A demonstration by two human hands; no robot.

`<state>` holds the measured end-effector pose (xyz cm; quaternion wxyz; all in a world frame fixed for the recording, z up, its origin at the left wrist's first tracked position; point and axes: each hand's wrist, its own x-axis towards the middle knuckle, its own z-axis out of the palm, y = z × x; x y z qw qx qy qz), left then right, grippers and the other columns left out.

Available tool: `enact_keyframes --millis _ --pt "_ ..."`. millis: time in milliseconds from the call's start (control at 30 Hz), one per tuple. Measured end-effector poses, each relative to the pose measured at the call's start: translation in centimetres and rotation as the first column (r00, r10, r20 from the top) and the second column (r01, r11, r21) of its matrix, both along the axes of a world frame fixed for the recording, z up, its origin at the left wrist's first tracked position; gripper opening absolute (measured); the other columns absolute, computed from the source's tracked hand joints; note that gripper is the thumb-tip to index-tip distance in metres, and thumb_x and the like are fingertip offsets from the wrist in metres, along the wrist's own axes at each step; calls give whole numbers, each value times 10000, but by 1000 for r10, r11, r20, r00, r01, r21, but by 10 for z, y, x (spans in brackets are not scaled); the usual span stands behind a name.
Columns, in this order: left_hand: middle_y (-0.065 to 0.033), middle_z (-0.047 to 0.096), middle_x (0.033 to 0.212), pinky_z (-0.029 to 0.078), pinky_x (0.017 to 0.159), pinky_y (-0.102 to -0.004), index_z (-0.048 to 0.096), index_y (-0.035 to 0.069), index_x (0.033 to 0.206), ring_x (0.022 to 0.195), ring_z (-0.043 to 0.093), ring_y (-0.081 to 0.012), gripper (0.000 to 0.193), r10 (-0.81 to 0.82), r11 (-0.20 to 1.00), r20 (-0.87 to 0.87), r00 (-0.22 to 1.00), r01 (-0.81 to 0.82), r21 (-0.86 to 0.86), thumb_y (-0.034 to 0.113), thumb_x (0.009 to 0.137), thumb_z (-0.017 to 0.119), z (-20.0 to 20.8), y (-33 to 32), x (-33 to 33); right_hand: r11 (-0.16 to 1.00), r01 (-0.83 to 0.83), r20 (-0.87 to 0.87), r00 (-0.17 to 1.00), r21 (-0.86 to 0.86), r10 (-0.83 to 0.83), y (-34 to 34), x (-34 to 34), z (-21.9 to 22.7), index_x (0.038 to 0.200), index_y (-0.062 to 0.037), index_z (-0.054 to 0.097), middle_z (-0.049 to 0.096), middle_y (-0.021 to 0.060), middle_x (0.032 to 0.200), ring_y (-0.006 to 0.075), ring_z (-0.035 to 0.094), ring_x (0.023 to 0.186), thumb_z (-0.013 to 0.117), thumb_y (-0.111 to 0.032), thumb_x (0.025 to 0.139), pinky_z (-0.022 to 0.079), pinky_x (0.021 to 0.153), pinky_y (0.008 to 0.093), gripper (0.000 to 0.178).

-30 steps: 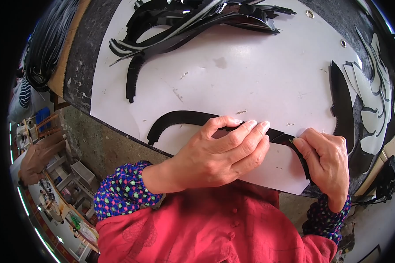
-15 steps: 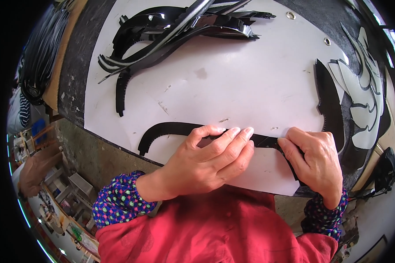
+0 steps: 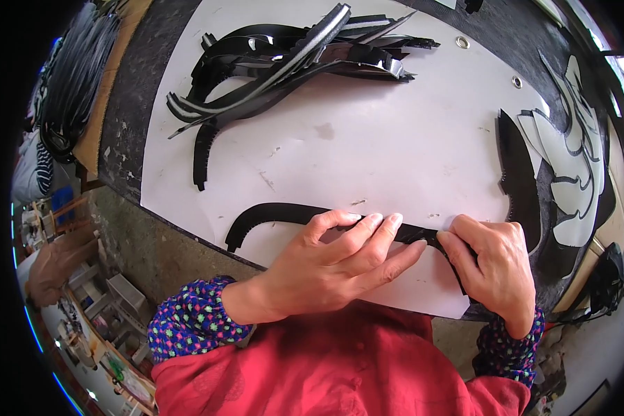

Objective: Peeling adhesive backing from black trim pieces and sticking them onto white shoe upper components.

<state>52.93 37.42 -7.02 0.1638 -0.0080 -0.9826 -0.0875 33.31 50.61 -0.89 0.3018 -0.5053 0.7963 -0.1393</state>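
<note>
Head view: my left hand [image 3: 319, 269] rests, fingers slightly apart, on a curved black notched-edge strip [image 3: 277, 212] lying on the smooth white sheet [image 3: 367, 166]; my right hand [image 3: 496, 265] pinches the strip's right bend.

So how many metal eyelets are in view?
2: one eyelet on the white sheet at upper right, another eyelet lower and farther right. Black strips may hide more.

The left hand [image 3: 329, 267] and right hand [image 3: 496, 267] each hide part of the curved black strip [image 3: 277, 212].
</note>
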Motion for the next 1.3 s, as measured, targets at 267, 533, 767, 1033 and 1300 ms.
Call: enact_keyframes --millis 267,533,767,1033,1300 --pt "5 593 1257 408 958 -305 683 261 1272 1132 511 -107 377 11 999 33 999 -9 -53 173 938 531 3 0 0 1000 -3 -9 1000 -17 3 0 3 0 680 -38 521 548 121 577 317 583 536 648 -159 892 425 502 402 276" --pt "5 588 1251 409 961 -312 680 247 1279 1133 510 -110 382 13 1000 32 999 -12 -23 147 937 542 2 1 1 999 31 11 999 -36 -31 2 4 0 688 -41 508 523 118 571 313 565 531 647 -161 912 422 501 399 290" --pt "-3 591 1250 410 961 -317 684 232 1270 1140 505 -123 362 25 999 0 1000 -25 -45 142 943 557 1 2 2 999 -8 -109 994 -37 4 2 12 0 709 -53 497 524 105 569 308 558 530 666 -170 906 419 496 402 285" --pt "-20 610 1257 406 979 -329 679 191 1269 1133 511 -134 369 40 997 -20 999 -38 68 130 921 573 0 2 2 984 -164 -511 841 68 175 6 21 5 819 -54 532 574 85 767 246 585 725 687 -260 893 449 651 371 268" --pt "-44 617 1310 424 1035 -340 652 117 1277 1182 552 -159 355 44 992 -17 999 -41 123 145 944 533 0 3 4 894 -263 -454 888 -363 77 33 39 -24 1251 -54 636 599 106 1197 267 601 1027 704 -30 779 462 841 376 477"
